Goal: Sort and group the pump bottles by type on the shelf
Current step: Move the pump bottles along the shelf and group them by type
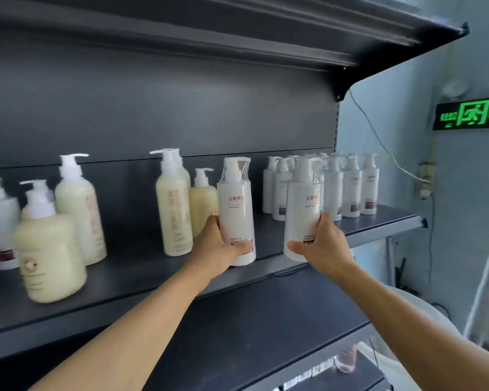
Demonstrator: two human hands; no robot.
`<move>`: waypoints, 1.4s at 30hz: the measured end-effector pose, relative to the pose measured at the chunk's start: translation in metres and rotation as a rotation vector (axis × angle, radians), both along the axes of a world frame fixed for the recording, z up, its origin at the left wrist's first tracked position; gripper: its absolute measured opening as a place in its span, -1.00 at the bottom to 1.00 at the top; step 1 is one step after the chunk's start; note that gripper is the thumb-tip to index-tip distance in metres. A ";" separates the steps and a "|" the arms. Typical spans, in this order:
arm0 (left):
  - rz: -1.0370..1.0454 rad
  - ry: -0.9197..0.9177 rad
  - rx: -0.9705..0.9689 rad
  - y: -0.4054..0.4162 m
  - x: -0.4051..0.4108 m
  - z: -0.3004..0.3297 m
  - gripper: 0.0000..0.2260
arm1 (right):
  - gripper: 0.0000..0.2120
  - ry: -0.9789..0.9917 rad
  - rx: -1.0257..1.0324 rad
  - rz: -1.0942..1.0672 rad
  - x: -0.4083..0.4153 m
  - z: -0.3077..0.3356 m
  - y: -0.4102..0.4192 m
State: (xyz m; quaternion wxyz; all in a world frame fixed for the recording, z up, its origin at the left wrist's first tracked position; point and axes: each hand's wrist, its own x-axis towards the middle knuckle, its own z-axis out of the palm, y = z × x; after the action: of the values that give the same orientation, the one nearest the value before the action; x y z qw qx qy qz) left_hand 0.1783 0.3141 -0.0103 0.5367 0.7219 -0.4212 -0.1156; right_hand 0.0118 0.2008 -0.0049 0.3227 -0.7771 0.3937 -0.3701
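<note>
Left white bottle [237, 210] in your left hand [219, 246]: you can read red characters "沿美博士" and, low down, "KERATIN CONDITIONER", partly covered by your thumb.
Right white bottle [302, 210] in your right hand [319, 244]: the same red characters, cut off at the edge, and "KERATIN CONDI…".
Green sign [470, 112] on the wall: you see "EXI…", a running figure, unreadable characters.
Other bottles: print too blurred.

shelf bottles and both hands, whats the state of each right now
left hand: grips a white bottle low down
left white bottle: upright, plastic-wrapped, held at the shelf's front
right hand: grips a second white bottle low down
right white bottle: slightly tilted, wrapped, held at the shelf edge
white bottle group: standing, clustered at the right end
cream bottles: standing, left of the hands
exit sign: lit green
</note>
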 end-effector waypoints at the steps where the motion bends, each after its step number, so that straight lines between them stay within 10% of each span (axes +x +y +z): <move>1: 0.002 0.000 -0.001 -0.015 -0.006 -0.001 -0.46 | -0.49 -0.001 0.000 0.003 -0.007 0.000 -0.014; 19: 0.209 -0.014 0.096 -0.218 -0.050 -0.013 -0.45 | -0.56 -0.008 0.036 0.165 -0.064 -0.009 -0.207; 42: 0.238 -0.036 0.103 -0.254 -0.032 -0.020 -0.32 | -0.55 -0.007 0.039 0.106 -0.064 -0.017 -0.249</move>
State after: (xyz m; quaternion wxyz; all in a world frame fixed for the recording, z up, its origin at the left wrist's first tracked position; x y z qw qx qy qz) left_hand 0.1468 0.0599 -0.0308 0.5012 0.7955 -0.3355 -0.0594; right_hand -0.0518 -0.0486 -0.0217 0.3580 -0.7892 0.3580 -0.3475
